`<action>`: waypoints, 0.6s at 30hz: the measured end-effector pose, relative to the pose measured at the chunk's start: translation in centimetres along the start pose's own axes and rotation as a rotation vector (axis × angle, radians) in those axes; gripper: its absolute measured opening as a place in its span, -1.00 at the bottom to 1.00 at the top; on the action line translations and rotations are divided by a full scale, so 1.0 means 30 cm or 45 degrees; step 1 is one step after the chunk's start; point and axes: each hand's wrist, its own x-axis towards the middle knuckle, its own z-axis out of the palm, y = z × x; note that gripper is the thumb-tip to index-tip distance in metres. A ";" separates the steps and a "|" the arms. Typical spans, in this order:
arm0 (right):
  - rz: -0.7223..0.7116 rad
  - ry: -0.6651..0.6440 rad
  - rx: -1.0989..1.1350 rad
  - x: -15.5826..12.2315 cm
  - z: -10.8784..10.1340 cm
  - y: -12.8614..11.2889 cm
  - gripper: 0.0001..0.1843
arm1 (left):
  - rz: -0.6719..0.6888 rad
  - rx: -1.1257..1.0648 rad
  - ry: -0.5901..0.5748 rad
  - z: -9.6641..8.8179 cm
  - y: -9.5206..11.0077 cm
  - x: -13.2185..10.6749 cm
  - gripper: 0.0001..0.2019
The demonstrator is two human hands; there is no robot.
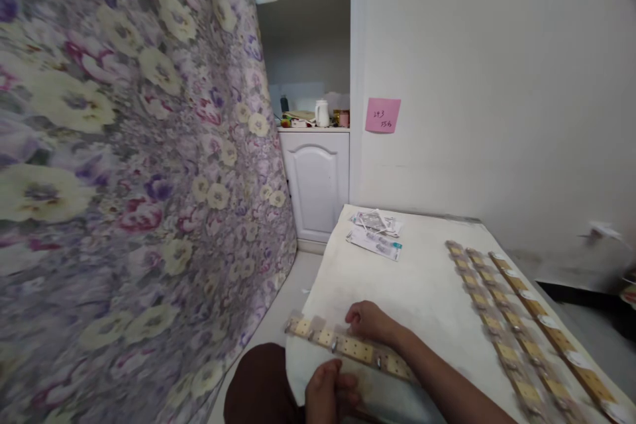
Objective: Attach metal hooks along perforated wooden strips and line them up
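Observation:
A light wooden strip (pixel 350 348) with rows of small holes, metal pieces and clear plastic tabs along it lies crosswise near the table's front end. At its far edge is my right hand (pixel 372 323), fingers curled closed beside a clear tab; what they hold, if anything, is hidden. My left hand (pixel 330 387) is at the near edge, its fingers bent inward, and I cannot make out anything between them. My right forearm covers the strip's right end.
Similar strips lie lengthwise on the table's right side, including a darker wooden strip (pixel 559 341) with white pieces. Flat printed packets (pixel 375 244) are at the far left of the white table (pixel 422 271). A floral curtain (pixel 149 179) hangs left; a white cabinet (pixel 320 179) stands behind.

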 end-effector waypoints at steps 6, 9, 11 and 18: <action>0.036 -0.066 0.002 0.034 0.048 -0.030 -0.89 | 0.041 -0.028 -0.008 -0.002 0.036 0.017 -0.65; 0.108 -0.127 0.044 0.038 0.049 -0.033 -0.88 | 0.065 -0.007 -0.023 -0.001 0.034 0.031 -0.65; 0.161 -0.170 0.080 0.038 0.051 -0.039 -0.85 | 0.085 -0.009 -0.048 -0.002 0.033 0.035 -0.65; 0.226 -0.202 0.113 0.042 0.067 -0.061 -0.81 | 0.057 0.001 -0.010 0.000 0.046 0.025 -0.62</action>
